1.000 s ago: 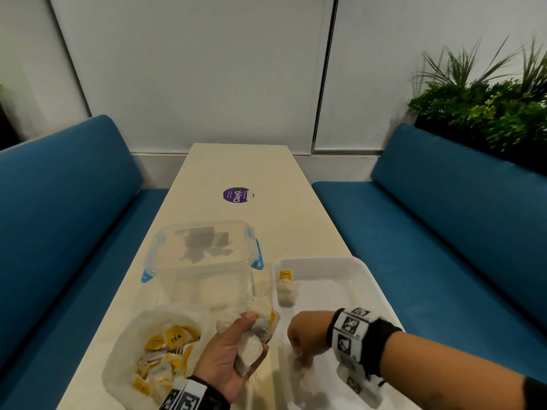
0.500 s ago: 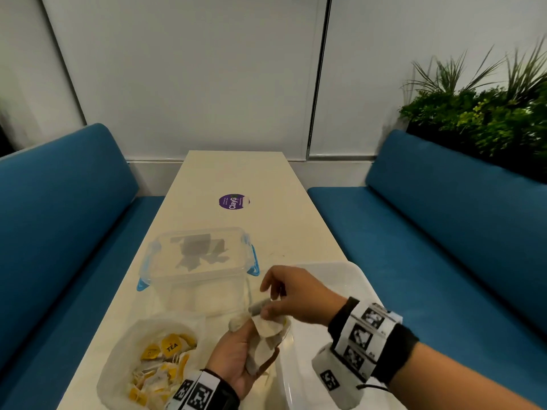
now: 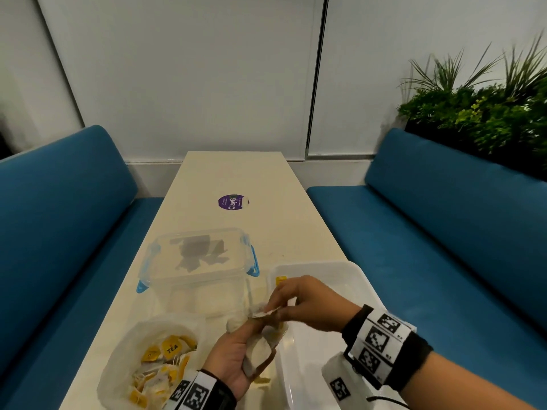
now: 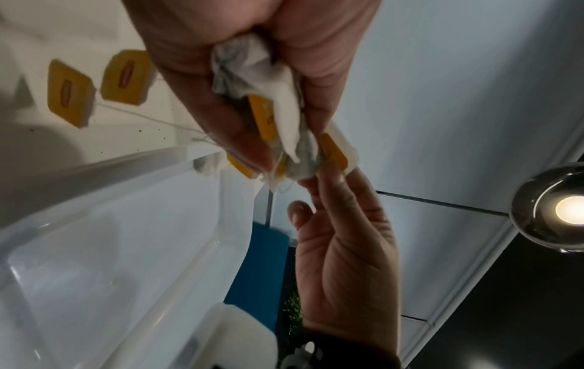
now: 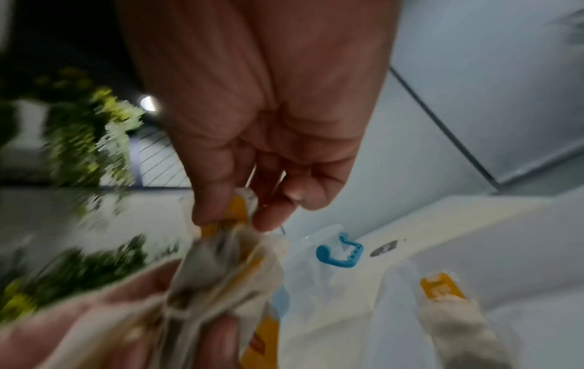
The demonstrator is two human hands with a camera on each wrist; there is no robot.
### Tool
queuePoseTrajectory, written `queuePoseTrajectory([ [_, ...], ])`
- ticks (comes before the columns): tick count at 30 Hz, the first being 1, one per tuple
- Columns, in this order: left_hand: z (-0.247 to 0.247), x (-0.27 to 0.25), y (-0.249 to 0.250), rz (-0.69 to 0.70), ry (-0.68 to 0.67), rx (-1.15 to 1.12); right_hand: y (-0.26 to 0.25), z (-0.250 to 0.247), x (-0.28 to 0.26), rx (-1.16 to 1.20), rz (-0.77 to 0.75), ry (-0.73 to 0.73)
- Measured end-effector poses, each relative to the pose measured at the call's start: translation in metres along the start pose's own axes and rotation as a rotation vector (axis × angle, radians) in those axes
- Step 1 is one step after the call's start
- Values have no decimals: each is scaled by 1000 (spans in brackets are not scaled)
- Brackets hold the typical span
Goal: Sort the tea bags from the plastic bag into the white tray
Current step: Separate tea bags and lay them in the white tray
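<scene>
My left hand (image 3: 236,350) (image 4: 252,82) grips a bunch of white tea bags (image 3: 260,347) (image 4: 278,119) with yellow tags, just left of the white tray (image 3: 355,279). Its palm faces up. My right hand (image 3: 296,300) (image 5: 233,217) reaches over from the tray side and pinches the top tea bag (image 3: 263,312) (image 5: 240,212) of the bunch between thumb and fingertips. The open plastic bag (image 3: 154,359) with several yellow-tagged tea bags lies at the front left of the table. One tea bag (image 3: 280,282) (image 5: 455,312) lies in the tray's far left corner.
A clear lidded container (image 3: 198,261) with blue clips stands behind the plastic bag and left of the tray. A purple sticker (image 3: 233,201) marks the cream table (image 3: 236,173) further back. Blue benches (image 3: 59,217) flank both sides; plants (image 3: 479,108) stand behind the right one.
My right hand rose out of the tray's near end and crossed left to the bunch in my left hand, where it now pinches a tea bag. The left hand has stayed put.
</scene>
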State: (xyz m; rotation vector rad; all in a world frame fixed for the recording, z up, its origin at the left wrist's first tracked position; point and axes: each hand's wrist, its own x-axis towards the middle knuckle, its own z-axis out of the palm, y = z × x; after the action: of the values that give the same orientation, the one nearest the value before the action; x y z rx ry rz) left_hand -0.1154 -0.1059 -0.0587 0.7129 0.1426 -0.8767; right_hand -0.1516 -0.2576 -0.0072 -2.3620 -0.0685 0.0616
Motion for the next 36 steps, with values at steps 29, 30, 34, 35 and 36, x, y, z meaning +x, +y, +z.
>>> queuePoseTrajectory([
  [29,-12,1,5,-2,261,81,81,30,74,-42,617,43],
  [30,-12,0,4,-1,256,91,83,30,74,-89,603,42],
  [34,-8,-5,6,24,230,56,80,21,69,-107,497,161],
  [35,-7,-6,7,18,218,33,73,15,65,-38,456,180],
  [36,-3,-9,7,-2,201,16,63,9,60,68,423,167],
])
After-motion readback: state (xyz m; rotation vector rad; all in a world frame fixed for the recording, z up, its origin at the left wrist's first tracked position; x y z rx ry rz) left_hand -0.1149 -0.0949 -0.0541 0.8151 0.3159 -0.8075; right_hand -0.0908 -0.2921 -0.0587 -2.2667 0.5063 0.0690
